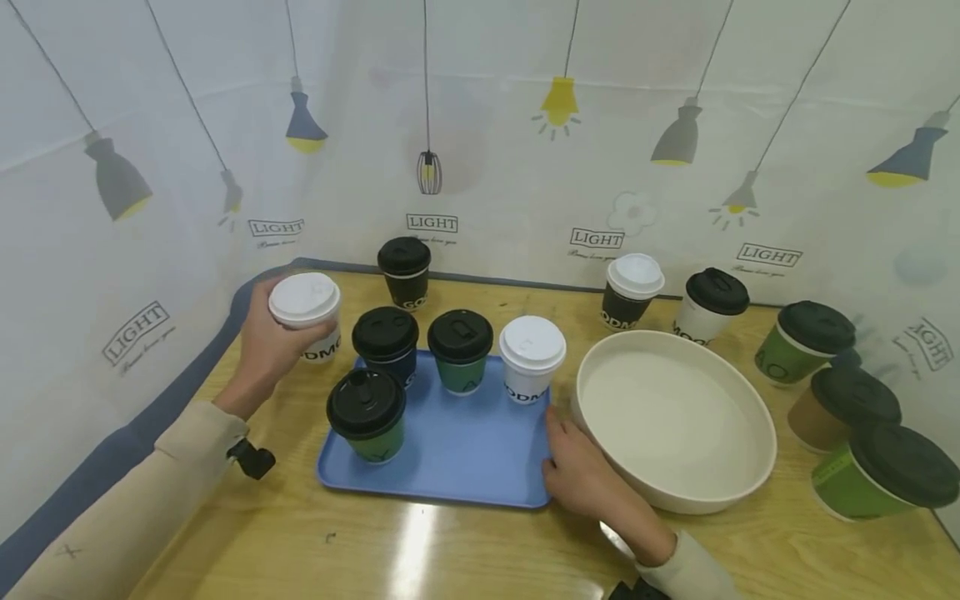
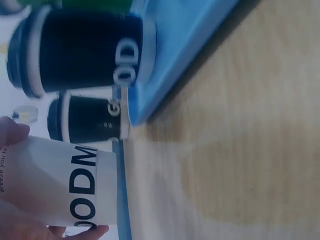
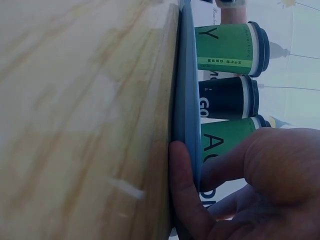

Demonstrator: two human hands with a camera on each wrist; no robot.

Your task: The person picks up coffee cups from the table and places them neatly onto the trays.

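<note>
My left hand point(image 1: 272, 343) is wrapped round a white paper cup point(image 1: 306, 302) with a white lid, upright to the left of the blue tray point(image 1: 465, 458). Lettering on this cup's side point(image 2: 60, 182) faces the left wrist view. At the tray's right edge, my right hand point(image 1: 583, 473) pinches the rim, one finger point(image 3: 181, 172) low against its underside. Along the tray's back stand a navy cup point(image 1: 386, 337) and a green cup point(image 1: 461, 354), both black-lidded, and a white-lidded white cup point(image 1: 532, 358). A larger green cup point(image 1: 366, 417) occupies its left side.
Right of the tray sits a round cream dish point(image 1: 675, 417), close to my right hand. A black cup point(image 1: 405, 271) stands behind the tray. Beyond the dish are a white-lidded black cup point(image 1: 632, 287), a black-lidded white cup point(image 1: 708, 307), and green and brown cups point(image 1: 843, 408) at right.
</note>
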